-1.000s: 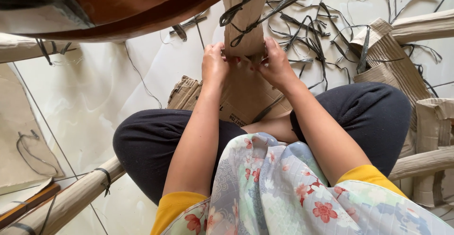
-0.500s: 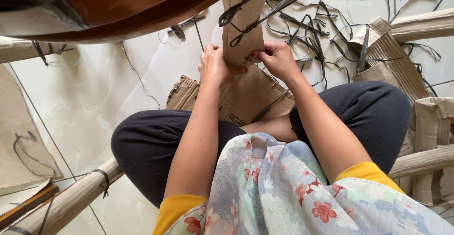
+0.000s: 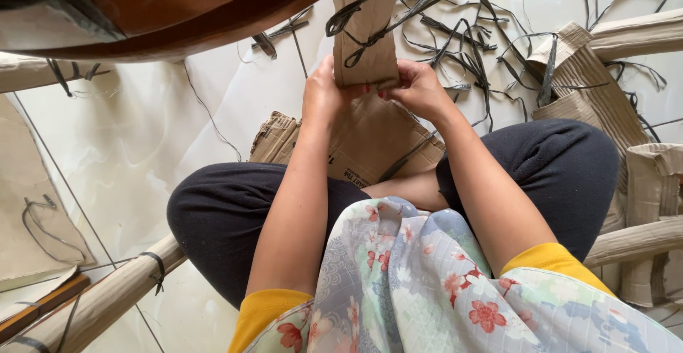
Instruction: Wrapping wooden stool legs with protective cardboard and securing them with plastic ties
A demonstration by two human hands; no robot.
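Head view: person sits cross-legged on a pale tiled floor (image 3: 178, 132). Both hands are at upper centre of frame, clamped on the lower end of a cardboard wrap (image 3: 366, 36) bound with dark straps (image 3: 370, 4). Left hand (image 3: 324, 93) grips the wrap's left edge, fingers curled tight round it. Right hand (image 3: 420, 90) pinches the right bottom corner, fingertips on the card. Both grips narrow, closed on the wrap, none open.

The wrap runs up out of the top of the frame, apparently round a leg of the brown wooden piece (image 3: 213, 4) at upper left. Flat cardboard sheet (image 3: 370, 140) lies on the floor under the hands, touching the legs. Loose strap offcuts (image 3: 462, 47) litter the upper right; more wrapped poles at right (image 3: 633, 33) and lower left (image 3: 107, 300).

Judgement: step in hand is seating or tightening the card end round the leg. Next move calls for holding the card shut with one hand while the other works a strap; slack grip would let the wrap spring open.
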